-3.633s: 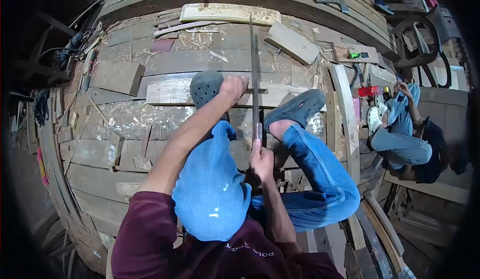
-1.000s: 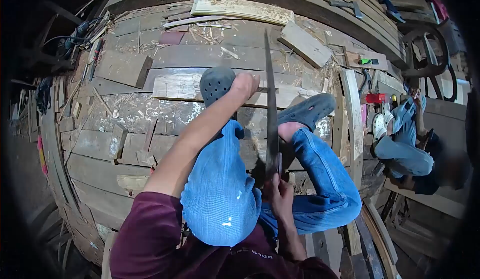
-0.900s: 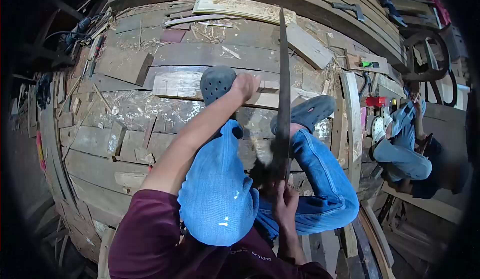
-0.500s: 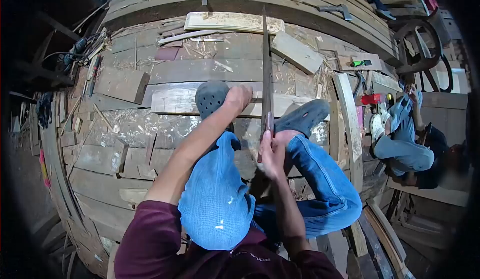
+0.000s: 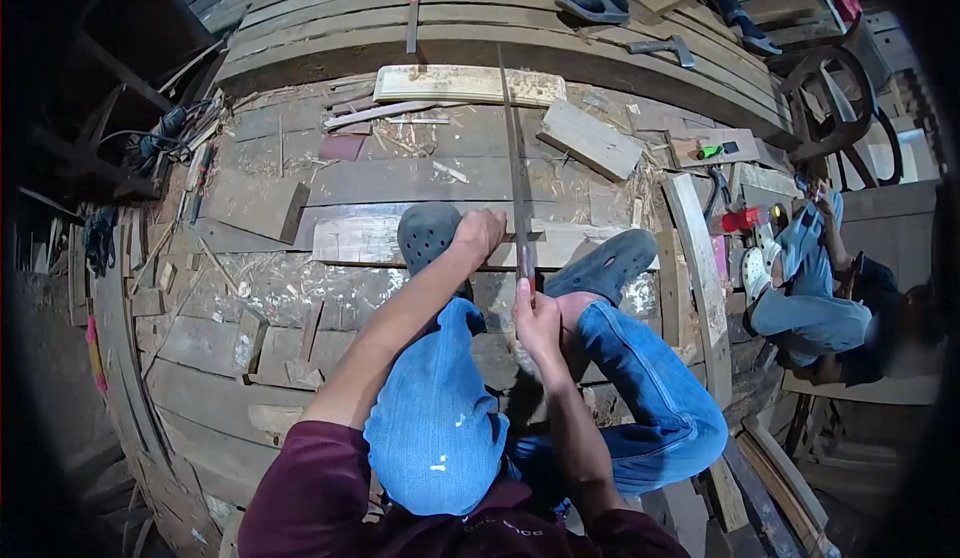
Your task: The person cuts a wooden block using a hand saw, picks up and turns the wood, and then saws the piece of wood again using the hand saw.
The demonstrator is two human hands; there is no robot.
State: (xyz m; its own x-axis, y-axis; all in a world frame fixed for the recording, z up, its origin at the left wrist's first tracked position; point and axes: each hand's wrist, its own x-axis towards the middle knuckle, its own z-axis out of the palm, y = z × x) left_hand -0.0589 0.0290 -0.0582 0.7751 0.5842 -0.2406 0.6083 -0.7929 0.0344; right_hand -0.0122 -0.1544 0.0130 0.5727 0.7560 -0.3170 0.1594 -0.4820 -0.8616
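Observation:
A handsaw [image 5: 517, 163], its long narrow blade seen nearly edge-on, points away from me across a pale wooden board [image 5: 355, 241]. My right hand [image 5: 538, 323] is closed around its handle, close to my right knee. On the board just left of the blade rests my left hand [image 5: 482, 231], fingers curled at the board; its fingertips are hidden. My left grey clog [image 5: 428, 233] is on the board beside that hand. My right clog [image 5: 605, 261] lies over the board's right part. Whether the teeth touch the wood cannot be made out.
Beyond lie a light plank [image 5: 465, 85], a wood block [image 5: 592, 140] and shavings. A slatted platform [image 5: 330, 28] carries a red-handled file [image 5: 414, 18] and a hatchet [image 5: 665, 50]. Another person [image 5: 815, 303] sits at right; someone's sandalled foot [image 5: 598, 6] shows at the back.
The view has tipped up, so the scene sits lower. My right hand and the saw have moved forward relative to the board, and the blade leans more to the left. My left hand stays on the board.

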